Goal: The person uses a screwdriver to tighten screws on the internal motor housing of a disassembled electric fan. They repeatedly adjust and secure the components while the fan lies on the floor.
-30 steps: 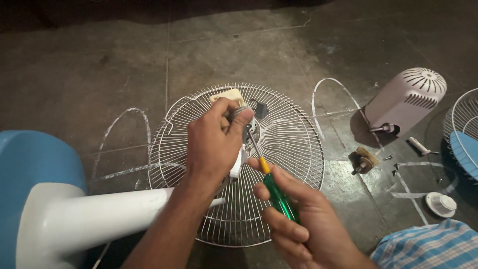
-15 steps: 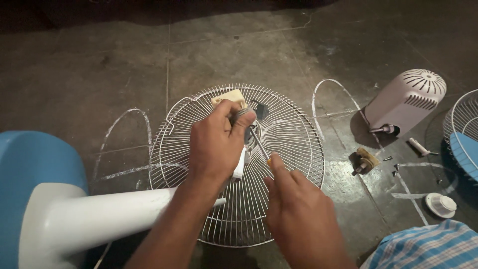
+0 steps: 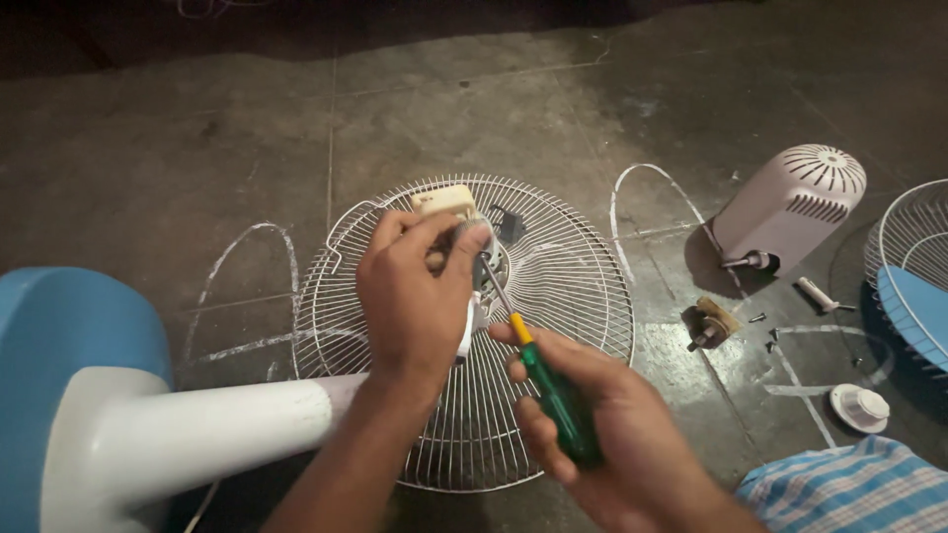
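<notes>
1. Left hand point(image 3: 415, 286) grips the motor point(image 3: 472, 259) at the centre of the wire guard point(image 3: 563, 286), fingers curled tight round it.
2. Right hand point(image 3: 602, 434) is clamped on a green screwdriver point(image 3: 548, 385); its tip meets the motor.
3. Guard lies flat on the floor point(image 3: 197, 148); motor cover point(image 3: 790, 202) well apart, toward the right edge.

Lighting: dim overall; light fell from above and near the camera, brightest on the white fan grille point(image 3: 464, 326) and the white stand pole point(image 3: 188, 434) at lower left. Upper edge of the concrete floor point(image 3: 197, 148) sank into near black. Shadows: soft, short, cast beside the motor cover point(image 3: 790, 202) and under the left hand point(image 3: 415, 296). Glare: faint sheen on wet-looking floor patches at right. Focus: centre fairly sharp; right hand point(image 3: 602, 434) and screwdriver point(image 3: 548, 380) slightly soft. Edges: mild wide-angle stretching, blue base point(image 3: 59, 345) blurred
</notes>
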